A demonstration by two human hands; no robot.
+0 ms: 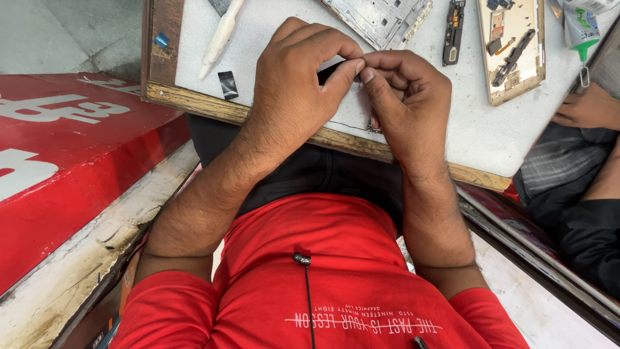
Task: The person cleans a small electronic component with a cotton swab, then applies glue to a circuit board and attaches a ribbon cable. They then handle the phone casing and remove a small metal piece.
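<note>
Hands [352, 90] pinching small black part [328, 71]

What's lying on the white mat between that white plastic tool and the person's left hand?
In the head view, a small black square piece lies on the white mat between the white tool and the left hand.

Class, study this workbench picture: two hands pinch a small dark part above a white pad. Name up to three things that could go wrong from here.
1. The small dark part is pinched only by fingertips of the left hand and right hand; it might slip and drop.
2. A thin wire lies under the hands near the wooden board edge; it could snag.
3. The opened phone frame sits close; an elbow shift might knock it.
</note>
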